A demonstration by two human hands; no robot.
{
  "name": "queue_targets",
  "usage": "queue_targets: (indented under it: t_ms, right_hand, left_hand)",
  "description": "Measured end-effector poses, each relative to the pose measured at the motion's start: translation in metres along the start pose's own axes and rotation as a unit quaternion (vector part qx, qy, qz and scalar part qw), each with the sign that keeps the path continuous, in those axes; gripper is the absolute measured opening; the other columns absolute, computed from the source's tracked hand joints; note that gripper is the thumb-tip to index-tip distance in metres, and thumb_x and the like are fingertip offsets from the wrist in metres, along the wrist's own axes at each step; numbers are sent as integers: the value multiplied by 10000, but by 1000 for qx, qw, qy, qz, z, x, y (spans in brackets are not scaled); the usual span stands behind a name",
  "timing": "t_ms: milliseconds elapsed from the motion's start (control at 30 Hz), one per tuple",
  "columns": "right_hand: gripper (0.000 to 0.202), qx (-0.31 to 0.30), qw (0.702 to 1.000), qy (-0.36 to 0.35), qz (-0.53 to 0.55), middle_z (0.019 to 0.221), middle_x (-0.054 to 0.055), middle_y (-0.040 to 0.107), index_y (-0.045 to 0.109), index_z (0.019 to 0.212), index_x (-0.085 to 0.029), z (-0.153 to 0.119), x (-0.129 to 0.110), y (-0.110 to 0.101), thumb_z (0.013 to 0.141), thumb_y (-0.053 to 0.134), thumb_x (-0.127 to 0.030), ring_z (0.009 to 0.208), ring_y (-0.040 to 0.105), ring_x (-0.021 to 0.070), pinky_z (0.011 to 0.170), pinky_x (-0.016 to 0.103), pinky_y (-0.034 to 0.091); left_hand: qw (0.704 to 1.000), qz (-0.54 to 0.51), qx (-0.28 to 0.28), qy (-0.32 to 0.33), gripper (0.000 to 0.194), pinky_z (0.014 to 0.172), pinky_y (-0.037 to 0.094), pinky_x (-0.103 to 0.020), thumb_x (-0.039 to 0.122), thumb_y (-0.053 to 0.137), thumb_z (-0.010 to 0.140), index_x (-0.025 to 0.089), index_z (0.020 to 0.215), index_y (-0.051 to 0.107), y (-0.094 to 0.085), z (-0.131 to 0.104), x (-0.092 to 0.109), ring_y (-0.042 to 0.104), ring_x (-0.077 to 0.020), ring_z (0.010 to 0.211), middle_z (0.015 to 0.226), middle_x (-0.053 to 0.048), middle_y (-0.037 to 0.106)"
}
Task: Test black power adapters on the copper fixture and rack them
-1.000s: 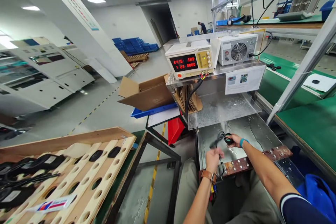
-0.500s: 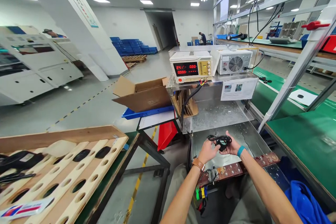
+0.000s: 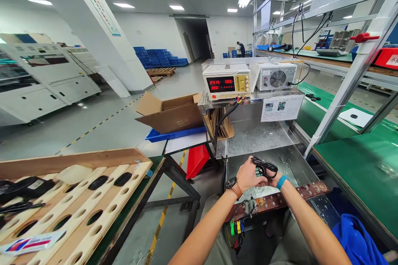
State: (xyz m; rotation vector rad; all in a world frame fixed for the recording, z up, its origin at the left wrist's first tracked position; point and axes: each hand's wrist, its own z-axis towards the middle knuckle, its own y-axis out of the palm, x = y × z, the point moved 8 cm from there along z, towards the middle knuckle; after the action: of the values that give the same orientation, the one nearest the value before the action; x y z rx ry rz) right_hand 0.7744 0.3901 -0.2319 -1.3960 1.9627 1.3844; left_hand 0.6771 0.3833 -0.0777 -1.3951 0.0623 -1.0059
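Note:
Both hands are together above the metal bench top [image 3: 284, 159]. My left hand [image 3: 247, 176] is closed on a small green circuit board [image 3: 259, 171], its back turned up and its fingers partly covering the board. A coiled black cable [image 3: 268, 165] lies looped over the board and across to the right. My right hand [image 3: 273, 180] is closed on the same board and cable from the right, with its fingertips mostly hidden. Just below the hands runs a brown strip with metal studs [image 3: 280, 199], a small metal clamp [image 3: 250, 205] and thin wires at its left end.
A power supply with red digits [image 3: 226, 83] stands on the shelf ahead, beside a grey unit with a fan [image 3: 277, 76]. At left is a wooden tray with round holes [image 3: 102, 198]. An open cardboard box [image 3: 174, 112] sits behind. A green-topped bench [image 3: 357, 161] flanks the right.
My left hand has rolled over so its back and wristwatch show. The board is turned and more covered, and the cable coil has shifted to the right. The view has moved slightly.

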Motion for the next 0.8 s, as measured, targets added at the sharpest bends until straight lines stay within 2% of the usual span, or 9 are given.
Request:
queue_targets:
  t_ms: [67,133,267,367,467,567,667,733,800]
  right_hand:
    - [434,-12,998,-17,55,788,95,640,644,970,-139,-3,-3,12,1014,553,-561,680,637,266,654,384,581]
    - [435,-7,992,-46,117,772,100,646,649,913,-140,-7,-7,21,1019,529,-543,659,631,259,610,347,569]
    - [467,51,976,-93,192,793,101,660,646,839,-153,-13,-10,30,1078,371,-444,641,625,242,571,305,548]
    - [463,87,964,-125,220,832,87,669,658,863,-166,-16,-11,33,1088,334,-409,697,637,245,635,324,567]
    - [428,110,944,-169,262,816,53,661,656,886,-182,-15,-10,32,1080,355,-416,709,629,227,639,290,565]
    - [349,118,923,-225,289,826,24,652,632,877,-193,-12,-6,30,1041,439,-433,737,627,206,663,259,564]
    - [327,132,905,-262,307,857,19,650,594,870,-200,-9,2,26,989,519,-495,810,637,214,711,276,575]
    - [319,149,894,-268,328,863,19,648,580,884,-201,-7,7,24,973,542,-505,839,639,216,717,278,578]
    - [293,157,884,-270,349,879,18,650,583,913,-196,-7,10,21,979,527,-475,836,637,203,708,261,575]
  left_hand:
    - [998,21,26,-61,627,884,481,-339,487,837,639,215,1146,588,0,-5,-8,587,-267,1046,1138,-80,569]
    - [993,32,24,-112,669,895,481,-342,499,828,645,210,1185,558,4,-9,-15,586,-271,1075,1150,-88,574]
    - [980,75,21,-182,601,849,490,-337,453,753,735,167,1213,526,12,-11,-26,614,-280,1067,1160,-125,594]
    - [971,104,34,-213,515,816,492,-346,478,680,801,142,1164,537,13,-8,-29,635,-301,1055,1120,-148,628]
    - [964,109,26,-242,478,792,495,-363,540,623,835,146,1096,555,16,-5,-29,663,-322,1021,1075,-158,672]
    - [952,113,19,-283,526,770,500,-389,613,575,845,137,1069,559,20,-2,-31,682,-355,989,1029,-184,701]
    - [940,117,11,-320,587,768,500,-410,670,514,859,123,1067,564,26,0,-34,686,-378,980,1001,-217,707]
    - [936,119,7,-332,574,777,498,-403,652,509,872,119,1076,563,29,1,-36,685,-373,989,1003,-225,705]
    - [940,123,-2,-317,510,785,495,-384,597,522,888,127,1085,557,30,3,-36,685,-350,993,1016,-210,702]
